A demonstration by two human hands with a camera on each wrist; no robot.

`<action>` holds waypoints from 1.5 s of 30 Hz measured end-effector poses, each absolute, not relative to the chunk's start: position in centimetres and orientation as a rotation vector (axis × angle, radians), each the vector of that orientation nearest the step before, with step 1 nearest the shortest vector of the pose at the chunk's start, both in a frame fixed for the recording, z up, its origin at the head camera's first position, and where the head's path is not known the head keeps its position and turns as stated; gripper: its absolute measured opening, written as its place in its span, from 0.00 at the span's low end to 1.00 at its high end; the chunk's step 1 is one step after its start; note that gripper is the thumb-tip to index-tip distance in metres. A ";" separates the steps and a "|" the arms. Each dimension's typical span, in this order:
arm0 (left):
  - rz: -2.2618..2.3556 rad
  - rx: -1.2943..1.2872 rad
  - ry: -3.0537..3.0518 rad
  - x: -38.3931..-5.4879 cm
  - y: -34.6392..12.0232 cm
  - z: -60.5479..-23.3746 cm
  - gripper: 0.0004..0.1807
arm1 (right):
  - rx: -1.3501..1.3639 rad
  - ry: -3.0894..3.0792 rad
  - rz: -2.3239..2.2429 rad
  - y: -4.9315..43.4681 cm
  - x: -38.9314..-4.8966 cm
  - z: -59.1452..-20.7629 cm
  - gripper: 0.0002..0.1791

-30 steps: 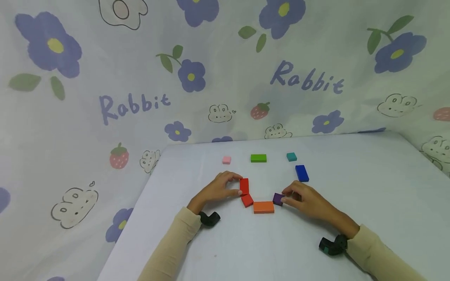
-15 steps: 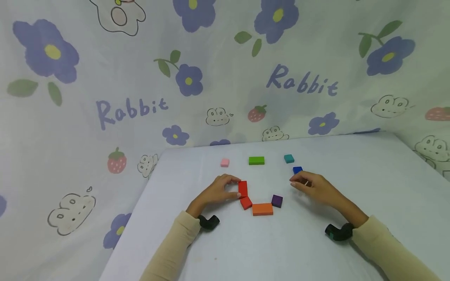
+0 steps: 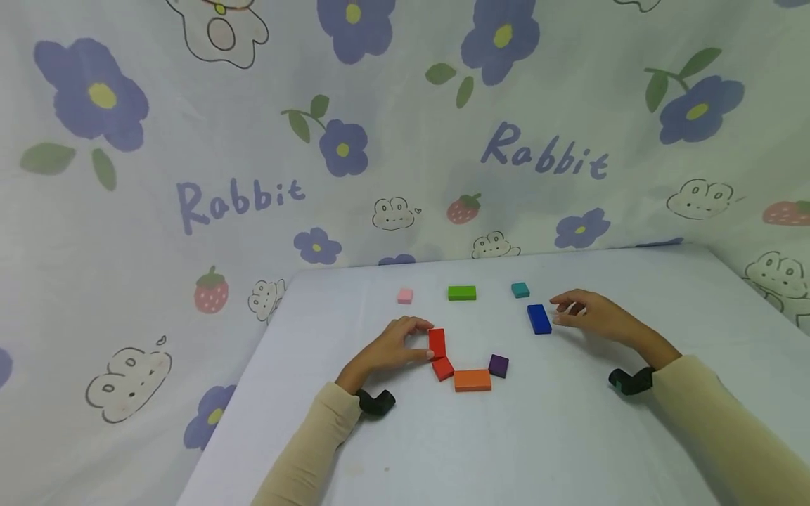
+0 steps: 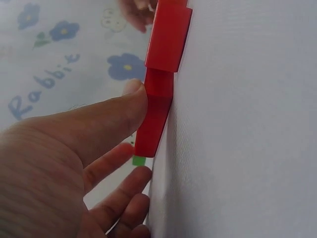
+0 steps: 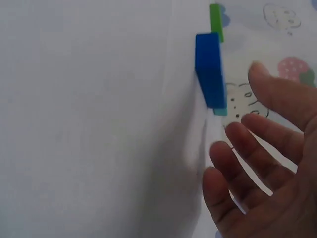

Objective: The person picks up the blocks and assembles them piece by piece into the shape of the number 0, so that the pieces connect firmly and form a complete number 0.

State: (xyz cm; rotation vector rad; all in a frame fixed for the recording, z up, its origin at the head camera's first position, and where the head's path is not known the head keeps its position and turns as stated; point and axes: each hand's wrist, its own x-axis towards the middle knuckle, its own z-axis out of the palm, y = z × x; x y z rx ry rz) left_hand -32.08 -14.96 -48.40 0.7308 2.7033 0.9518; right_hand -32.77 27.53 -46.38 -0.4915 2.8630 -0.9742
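Observation:
In the head view my left hand [image 3: 395, 345] pinches a long red block [image 3: 437, 343] lengthwise, thumb at its near end and index finger at its far end. The thumb [image 4: 124, 111] presses against this block in the left wrist view. A small red block [image 3: 443, 368] touches its near end, followed by an orange block [image 3: 472, 380] and a small purple block [image 3: 498, 365] in a curve. My right hand [image 3: 598, 316] is just right of a blue block [image 3: 539, 319], holding nothing. Its fingers are loosely bent and apart from the block in the right wrist view.
At the back of the white table [image 3: 506, 450] lie a pink block [image 3: 405, 296], a green block [image 3: 462, 293] and a teal block [image 3: 520, 289]. A patterned cloth [image 3: 405, 119] hangs behind the table and along its left side.
My right hand has let go of the purple block and moved back and right, passing over the blue block to its right side. The left hand has stayed at the long red block.

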 end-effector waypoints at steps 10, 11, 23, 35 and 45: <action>0.972 0.735 2.704 -31.8 -15.2 -48.5 0.27 | -0.568 2.772 -0.836 27.0 -33.8 -47.0 0.40; 0.973 0.739 2.705 -31.8 -15.2 -48.4 0.27 | -0.561 2.772 -0.816 26.9 -33.9 -46.9 0.40; 0.968 0.731 2.704 -31.8 -14.9 -48.2 0.27 | -0.623 2.750 -0.774 27.1 -34.2 -46.6 0.40; 0.971 0.722 2.718 -31.8 -15.1 -48.2 0.27 | -0.635 2.806 -0.815 26.6 -34.4 -47.1 0.37; 0.957 0.737 2.718 -31.9 -15.0 -48.3 0.26 | -0.695 2.776 -0.920 25.8 -33.6 -46.5 0.36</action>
